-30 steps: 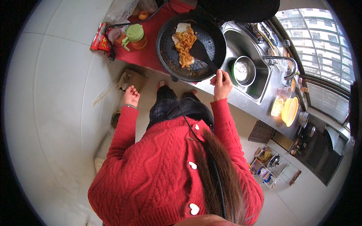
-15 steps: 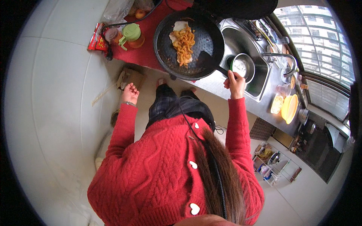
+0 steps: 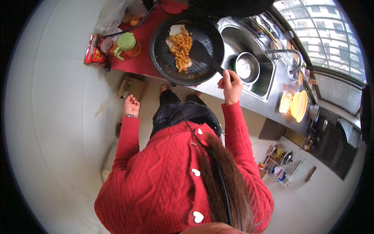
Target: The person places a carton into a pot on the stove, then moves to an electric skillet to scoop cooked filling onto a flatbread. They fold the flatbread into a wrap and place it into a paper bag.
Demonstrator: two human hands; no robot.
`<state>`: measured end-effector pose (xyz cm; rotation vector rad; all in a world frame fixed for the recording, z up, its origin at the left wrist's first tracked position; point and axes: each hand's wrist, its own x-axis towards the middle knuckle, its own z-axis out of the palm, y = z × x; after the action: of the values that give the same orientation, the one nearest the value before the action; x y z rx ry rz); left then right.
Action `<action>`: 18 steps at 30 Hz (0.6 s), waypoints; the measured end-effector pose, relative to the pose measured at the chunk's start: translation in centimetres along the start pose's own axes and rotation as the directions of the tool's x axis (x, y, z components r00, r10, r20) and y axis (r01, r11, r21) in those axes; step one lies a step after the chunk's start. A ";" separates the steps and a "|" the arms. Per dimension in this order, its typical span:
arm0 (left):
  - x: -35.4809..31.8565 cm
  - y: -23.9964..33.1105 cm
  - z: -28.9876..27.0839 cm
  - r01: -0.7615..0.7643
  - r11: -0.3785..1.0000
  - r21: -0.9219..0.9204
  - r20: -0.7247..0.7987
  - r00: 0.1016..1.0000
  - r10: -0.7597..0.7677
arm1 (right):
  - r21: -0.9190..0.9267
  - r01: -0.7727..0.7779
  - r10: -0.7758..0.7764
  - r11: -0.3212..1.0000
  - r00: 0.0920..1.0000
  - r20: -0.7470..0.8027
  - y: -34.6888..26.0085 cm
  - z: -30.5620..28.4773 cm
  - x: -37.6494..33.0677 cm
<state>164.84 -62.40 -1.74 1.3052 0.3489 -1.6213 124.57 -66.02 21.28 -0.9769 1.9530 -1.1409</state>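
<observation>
My right hand (image 3: pixel 232 87) is closed round the handle of a black spatula (image 3: pixel 206 57). The spatula's blade lies in a round dark pan (image 3: pixel 163 69), against the right side of the food. That food (image 3: pixel 181 48) is an orange-brown, lumpy heap on a pale flat piece, left of the pan's middle. Away from the counter, my left hand (image 3: pixel 131 105) hangs with its fingers loosely curled and nothing visible in them.
Left of the pan, a green-lidded jug (image 3: pixel 127 42) and a red packet (image 3: pixel 93 52) rest by the red counter cover (image 3: pixel 146 58). On the right, a metal bowl (image 3: pixel 247 68) sits in the sink (image 3: pixel 269 80). Farther right is a yellow bowl (image 3: pixel 299 106).
My right hand has moved left with the spatula, and its blade has come up against the food. The whole view has shifted slightly. My left hand still hangs free.
</observation>
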 end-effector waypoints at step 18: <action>-2.4 -2.3 2.3 0.051 0.868 0.493 0.136 0.982 -0.135 | 0.775 -0.230 0.350 0.589 0.937 0.011 5.9 -9.2 -2.8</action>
<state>161.55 -61.73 0.45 1.5248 -0.1182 -1.9679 116.84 -57.92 20.08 -0.0944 1.3822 -1.6566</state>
